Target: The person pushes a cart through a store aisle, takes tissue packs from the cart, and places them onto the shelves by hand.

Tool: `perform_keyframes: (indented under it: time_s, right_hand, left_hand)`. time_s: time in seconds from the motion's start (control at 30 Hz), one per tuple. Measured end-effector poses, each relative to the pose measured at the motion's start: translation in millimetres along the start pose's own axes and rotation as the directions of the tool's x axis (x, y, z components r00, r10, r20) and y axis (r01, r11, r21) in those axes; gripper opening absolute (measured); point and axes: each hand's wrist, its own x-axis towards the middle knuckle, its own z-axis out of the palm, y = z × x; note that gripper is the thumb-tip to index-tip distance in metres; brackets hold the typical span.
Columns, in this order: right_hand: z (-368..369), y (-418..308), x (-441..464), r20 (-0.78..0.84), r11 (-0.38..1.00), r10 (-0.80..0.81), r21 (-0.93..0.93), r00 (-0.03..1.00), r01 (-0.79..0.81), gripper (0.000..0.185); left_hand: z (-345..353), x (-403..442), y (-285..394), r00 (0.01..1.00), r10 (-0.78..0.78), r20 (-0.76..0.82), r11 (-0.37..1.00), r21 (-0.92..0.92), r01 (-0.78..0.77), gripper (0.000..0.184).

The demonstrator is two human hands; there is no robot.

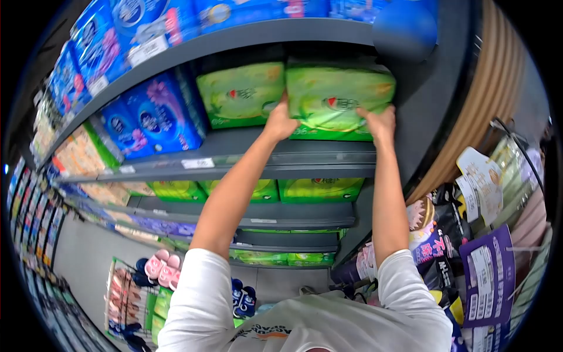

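A green tissue pack with a red logo stands at the right end of a dark shelf, held from both sides. My left hand is closed on its left side, with the thumb at the front and the fingers in the gap beside the neighbouring pack. On the opposite side, my right hand grips the pack with its thumb across the front; its other fingers are partly hidden. A second green tissue pack stands just left of my left hand.
Blue tissue packs stand farther left on this shelf, and more blue packs fill the one above. Green packs sit below. Hanging packaged goods crowd the right side. Slippers hang on a low rack at lower left.
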Motion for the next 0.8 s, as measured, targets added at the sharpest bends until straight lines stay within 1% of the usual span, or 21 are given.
perform_keyframes:
  time_s: [0.03,0.1,0.13,0.17,0.2,0.23,0.27,0.3,0.33,0.37,0.43,0.47,0.5,0.57,0.6,0.63,0.67,0.7,0.73,0.77,0.8]
  right_hand:
    - [4.2,2.6,3.0,0.0,0.999,-0.008,-0.044,1.0,0.008,0.074]
    - [-6.0,-7.8,-9.8,0.007,0.982,-0.073,-0.172,0.997,0.073,0.071]
    - [-8.5,-14.2,-21.7,-0.053,0.976,-0.137,-0.177,0.989,0.126,0.058]
    - [-10.3,-19.9,-33.9,-0.032,0.948,-0.319,-0.031,0.947,0.318,0.047]
    - [-2.4,-13.5,-33.6,-0.138,0.848,-0.528,-0.151,0.838,0.509,0.047]
    - [10.9,-10.0,-38.2,-0.269,0.794,-0.607,-0.191,0.747,0.577,0.049]
    - [13.9,-27.4,-58.6,-0.285,0.785,-0.613,-0.119,0.737,0.607,0.049]
    - [18.0,-43.8,-74.2,-0.262,0.737,-0.664,-0.069,0.701,0.672,0.046]
    - [22.0,-64.0,-96.9,-0.233,0.729,-0.647,0.089,0.726,0.679,0.04]
    - [25.8,-83.0,-118.9,-0.22,0.697,-0.65,0.211,0.728,0.686,0.035]
    - [33.6,-120.5,-168.0,-0.156,0.596,-0.637,0.52,0.755,0.611,0.026]
    - [40.5,-129.7,-193.8,-0.111,0.59,-0.646,0.556,0.755,0.586,0.026]
    - [46.3,-137.5,-219.5,-0.026,0.533,-0.678,0.672,0.735,0.514,0.023]
    - [69.6,-140.5,-272.5,0.102,0.421,-0.762,0.828,0.639,0.37,0.017]
    - [90.3,-126.6,-300.2,0.222,0.431,-0.807,0.854,0.547,0.29,0.016]
    - [112.4,-107.4,-334.0,0.359,0.496,-0.823,0.832,0.441,0.249,0.015]
    - [141.7,-77.7,-369.5,0.555,0.607,-0.773,0.788,0.307,0.103,0.014]
    - [171.1,-34.4,-410.6,0.763,0.751,-0.631,0.647,0.144,-0.136,0.018]
    - [201.9,23.0,-445.7,0.802,0.803,-0.592,0.595,-0.071,0.027,0.021]
    - [214.3,82.3,-484.5,0.819,0.817,-0.537,0.565,-0.205,0.118,0.024]
    - [213.9,136.5,-518.1,0.857,0.851,-0.412,0.484,-0.311,0.205,0.025]
  left_hand:
    - [0.7,-0.7,2.6,0.998,-0.059,-0.015,0.998,0.03,0.059,0.078]
    - [8.9,7.8,-17.3,0.996,-0.031,0.084,0.998,0.053,0.027,0.058]
    - [7.6,-2.2,-8.1,0.999,-0.036,0.025,0.999,0.017,0.036,0.039]
    - [2.5,-11.8,3.9,0.999,0.011,0.042,0.994,0.108,-0.016,0.034]
    - [5.3,-12.4,9.1,0.993,-0.112,0.045,0.96,0.265,0.096,0.032]
    - [16.8,-11.7,1.8,0.993,-0.117,-0.018,0.964,0.237,0.118,0.035]
    - [15.9,-22.8,13.5,0.975,-0.106,-0.195,0.987,0.095,0.127,0.038]
    - [4.9,-39.7,29.2,0.903,0.101,-0.419,0.99,0.133,-0.049,0.043]
    - [-6.9,-52.2,43.0,0.827,0.143,-0.544,0.989,0.055,-0.134,0.048]
    - [-12.4,-62.9,49.3,0.701,0.252,-0.668,0.96,0.078,-0.271,0.052]
    - [-41.8,-100.9,61.9,0.599,0.339,-0.726,0.924,0.136,-0.358,0.052]
    - [-54.2,-127.2,58.3,0.59,0.348,-0.728,0.919,0.14,-0.37,0.05]
    - [-68.1,-153.0,54.4,0.582,0.36,-0.73,0.912,0.144,-0.383,0.048]
    - [-87.6,-221.9,29.0,0.595,0.302,-0.745,0.953,0.214,-0.216,0.045]
    - [-88.8,-265.2,9.5,0.623,0.209,-0.754,0.971,0.233,-0.043,0.044]
    - [-85.1,-315.2,-13.4,0.631,0.112,-0.768,0.961,0.245,0.127,0.044]
    - [-76.8,-373.0,-38.6,0.653,-0.043,-0.756,0.918,0.229,0.325,0.046]
    - [-64.9,-440.8,-58.7,0.654,-0.223,-0.723,0.82,0.223,0.526,0.049]
    - [-37.1,-525.9,-93.2,0.598,-0.417,-0.684,0.662,0.222,0.716,0.052]
    - [-19.6,-608.2,-85.0,0.397,-0.685,-0.611,0.422,0.111,0.9,0.055]
    - [-8.0,-678.4,-53.7,0.176,-0.826,-0.536,0.114,0.147,0.983,0.059]
